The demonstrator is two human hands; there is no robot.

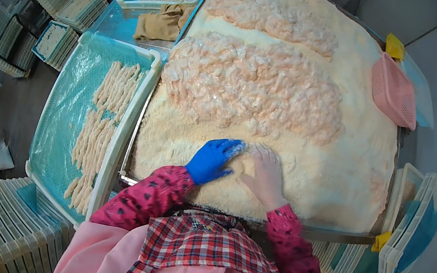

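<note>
A wide bed of pale crumb coating (187, 148) covers the table in front of me. My left hand (213, 160), in a blue glove, lies on the crumbs near the front edge with its fingers stretched out. Close beside it, my right hand (267, 175), in a thin whitish glove, rests there too, fingers extended and thumb apart. Crumbs dust both sets of fingertips. A small crumb-covered mound (239, 166) shows between the hands; whether a piece lies inside is hidden. Just beyond spreads a big heap of wet, pinkish raw meat pieces (256, 87).
On the left, a white-rimmed tray (123, 137) with blue-green lining holds rows of coated strips (95, 135). Behind it are a brown cloth (159, 24) and another filled tray (131, 3). A pink basket (393, 91) sits at right. Stacked trays (10, 222) flank me.
</note>
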